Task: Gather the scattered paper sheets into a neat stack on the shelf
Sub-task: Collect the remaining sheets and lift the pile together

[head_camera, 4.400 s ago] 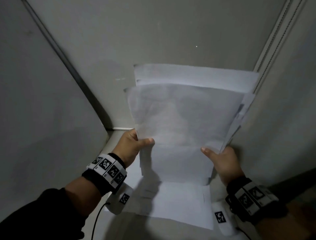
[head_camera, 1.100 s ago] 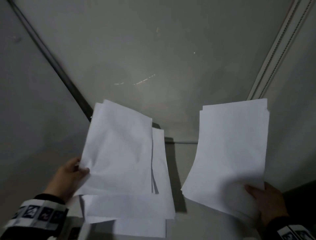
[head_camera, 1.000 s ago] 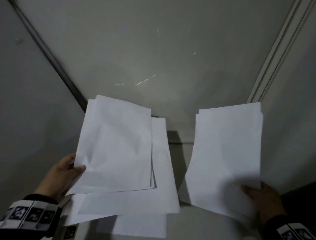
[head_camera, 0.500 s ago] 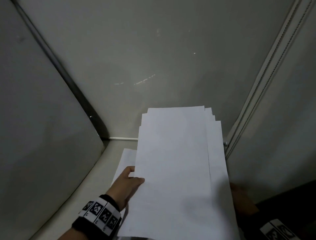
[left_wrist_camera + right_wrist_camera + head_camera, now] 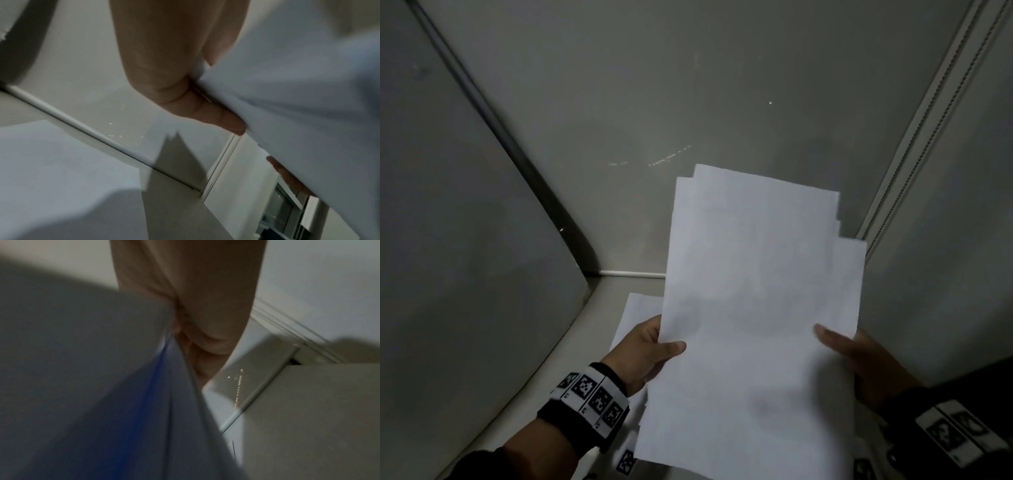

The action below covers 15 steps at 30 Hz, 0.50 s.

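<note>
A bundle of white paper sheets [image 5: 753, 291] stands tilted above the shelf floor [image 5: 558, 370], its top edges uneven. My left hand [image 5: 650, 349] pinches the bundle's left edge, thumb on the front. My right hand [image 5: 859, 359] grips the right edge, thumb across the front sheet. In the left wrist view the fingers [image 5: 185, 100] press the back of the sheets [image 5: 298, 97]. Blurred paper [image 5: 92, 386] fills the right wrist view beside the fingers [image 5: 205, 321]. Another sheet [image 5: 635, 315] lies flat on the shelf under the bundle.
The shelf is a grey box: a left side wall [image 5: 465, 257], a back wall [image 5: 688, 102] and a right wall with a vertical slotted rail [image 5: 914, 164]. The flat sheet [image 5: 51, 170] covers part of the floor near the back seam.
One second ago each hand held its own bundle, apart. The two bundles have come together into one, held by both hands at the right of the shelf, and the right thumb has come over the front.
</note>
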### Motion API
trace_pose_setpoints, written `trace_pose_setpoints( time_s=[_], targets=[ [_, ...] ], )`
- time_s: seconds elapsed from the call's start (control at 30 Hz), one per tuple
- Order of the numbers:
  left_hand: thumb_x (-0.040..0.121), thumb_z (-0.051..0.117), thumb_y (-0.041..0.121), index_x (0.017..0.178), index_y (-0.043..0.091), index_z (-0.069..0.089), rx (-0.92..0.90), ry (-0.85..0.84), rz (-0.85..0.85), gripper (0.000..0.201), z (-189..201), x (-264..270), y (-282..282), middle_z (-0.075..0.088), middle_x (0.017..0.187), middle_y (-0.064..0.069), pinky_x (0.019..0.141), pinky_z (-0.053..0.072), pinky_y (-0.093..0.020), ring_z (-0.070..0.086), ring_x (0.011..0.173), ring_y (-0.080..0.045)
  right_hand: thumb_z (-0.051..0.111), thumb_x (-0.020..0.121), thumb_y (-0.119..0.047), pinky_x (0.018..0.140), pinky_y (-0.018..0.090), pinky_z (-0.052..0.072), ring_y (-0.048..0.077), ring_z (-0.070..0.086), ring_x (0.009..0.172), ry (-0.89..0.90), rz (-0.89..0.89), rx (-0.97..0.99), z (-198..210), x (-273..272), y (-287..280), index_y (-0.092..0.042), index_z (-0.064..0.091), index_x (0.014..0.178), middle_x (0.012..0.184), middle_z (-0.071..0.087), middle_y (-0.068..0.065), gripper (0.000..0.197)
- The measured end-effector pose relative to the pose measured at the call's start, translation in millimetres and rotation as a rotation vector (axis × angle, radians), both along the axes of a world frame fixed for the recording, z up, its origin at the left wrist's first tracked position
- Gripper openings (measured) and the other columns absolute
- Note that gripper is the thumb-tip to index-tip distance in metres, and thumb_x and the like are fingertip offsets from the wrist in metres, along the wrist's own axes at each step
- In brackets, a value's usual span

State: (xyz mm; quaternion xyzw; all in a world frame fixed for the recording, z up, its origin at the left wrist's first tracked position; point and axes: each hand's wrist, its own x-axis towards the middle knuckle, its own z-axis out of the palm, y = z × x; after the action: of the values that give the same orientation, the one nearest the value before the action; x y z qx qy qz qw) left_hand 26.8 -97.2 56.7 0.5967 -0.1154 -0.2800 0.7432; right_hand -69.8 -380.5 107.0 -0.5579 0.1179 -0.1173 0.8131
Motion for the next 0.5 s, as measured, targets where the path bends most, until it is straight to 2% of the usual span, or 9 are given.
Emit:
trace_pose_setpoints(
  time_s=[0.07,0.17,0.23,0.27,0.3,0.37,0.4,0.43,0.5],
  targets=[
    [0.082,0.054,-0.017,0.125,0.008,0.055,0.014,-0.026,-0.024,0.049,0,2,-3,0.074,0.105,-0.005,0.075,0.059,-0.025,0.070,0.098,-0.023,0.053,0.082,0.007,0.065,0.019,0.056,0.013,0.072,0.079,0.044,0.139,-0.167,7,6,7,-0.009,0.064,0.104,0.092,0.076,0.005,0.029],
    [0.072,0.065,0.000,0.126,0.021,0.051,0.128,-0.138,-0.066,0.060,3,2,-12,0.073,0.101,-0.010,0.065,0.054,-0.033,0.067,0.073,-0.026,0.057,0.077,0.011,0.064,0.024,0.057,0.020,0.071,0.082,0.055,0.066,-0.230,1,8,5,-0.006,0.062,0.108,0.102,0.072,0.007,0.036],
    [0.073,0.066,0.001,0.131,0.023,0.047,0.100,-0.150,-0.114,0.065,-1,-1,-17,0.066,0.120,-0.014,0.086,0.053,-0.041,0.065,0.098,-0.031,0.058,0.076,0.012,0.059,0.021,0.056,0.016,0.072,0.077,0.082,0.025,-0.252,-7,9,7,-0.007,0.062,0.105,0.094,0.075,0.001,0.035],
    [0.076,0.065,-0.002,0.131,0.021,0.047,0.077,-0.123,-0.126,0.063,-5,-2,-17,0.065,0.122,-0.009,0.091,0.053,-0.037,0.064,0.107,-0.027,0.059,0.075,0.013,0.056,0.020,0.055,0.013,0.072,0.072,0.102,0.004,-0.246,-11,9,6,-0.006,0.063,0.102,0.086,0.076,-0.002,0.034],
    [0.081,0.064,-0.003,0.129,0.020,0.049,0.068,-0.088,-0.130,0.055,-8,-3,-17,0.068,0.114,-0.006,0.085,0.056,-0.029,0.067,0.102,-0.022,0.059,0.075,0.014,0.053,0.019,0.055,0.011,0.071,0.066,0.116,-0.004,-0.263,-15,7,3,-0.005,0.062,0.100,0.077,0.076,-0.005,0.032],
    [0.090,0.060,0.009,0.113,0.017,0.059,0.180,-0.026,-0.014,0.025,-18,-2,-10,0.065,0.087,-0.005,0.062,0.052,-0.022,0.063,0.072,-0.016,0.060,0.075,0.015,0.046,0.016,0.052,0.005,0.068,0.054,0.136,-0.071,-0.287,-15,3,0,-0.003,0.061,0.095,0.061,0.073,-0.009,0.027],
    [0.090,0.061,0.016,0.102,0.017,0.061,0.313,-0.007,0.131,0.012,-31,6,-2,0.065,0.086,-0.008,0.062,0.052,-0.028,0.058,0.068,-0.017,0.059,0.075,0.015,0.042,0.014,0.049,0.003,0.065,0.048,0.135,-0.113,-0.304,-16,0,-4,-0.003,0.060,0.092,0.055,0.071,-0.010,0.025],
    [0.089,0.062,0.022,0.096,0.018,0.061,0.521,-0.004,0.272,0.009,-43,14,8,0.067,0.094,-0.012,0.071,0.053,-0.034,0.059,0.073,-0.021,0.059,0.075,0.015,0.039,0.014,0.047,0.003,0.063,0.044,0.138,-0.145,-0.317,-16,-3,-8,-0.001,0.059,0.090,0.050,0.069,-0.009,0.021],
    [0.081,0.065,0.037,0.111,0.021,0.057,1.140,-0.014,0.329,0.034,-67,26,30,0.060,0.121,-0.016,0.094,0.049,-0.040,0.059,0.102,-0.030,0.060,0.076,0.014,0.032,0.015,0.044,0.006,0.059,0.035,0.193,-0.192,-0.322,-15,-10,-16,0.005,0.058,0.079,0.040,0.064,-0.003,0.009]
  ],
)
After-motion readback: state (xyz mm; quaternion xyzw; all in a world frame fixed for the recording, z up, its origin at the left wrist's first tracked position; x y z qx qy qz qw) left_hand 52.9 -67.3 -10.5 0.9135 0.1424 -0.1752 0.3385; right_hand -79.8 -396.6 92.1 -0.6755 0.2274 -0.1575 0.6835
